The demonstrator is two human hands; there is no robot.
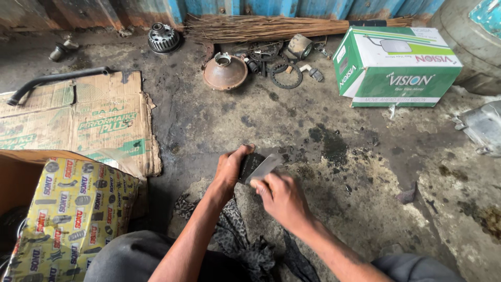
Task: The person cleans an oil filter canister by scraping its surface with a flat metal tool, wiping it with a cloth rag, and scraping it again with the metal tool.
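My left hand (229, 169) grips a small dark block-shaped part (249, 164) low over the oily concrete floor. My right hand (282, 197) presses a flat grey strip, perhaps a file or blade (267, 166), against that part. The two hands touch around the part, which is mostly hidden by fingers. A dark patterned cloth (237, 235) lies under my forearms, just in front of my knees.
A green and white carton (396, 68) stands at the back right. A broom (271, 27), a rusty dome-shaped cover (225, 72), rings and gears lie at the back. Flattened cardboard (78, 120) and a yellow printed box (73, 214) are on the left. A metal part (482, 128) sits at the right edge.
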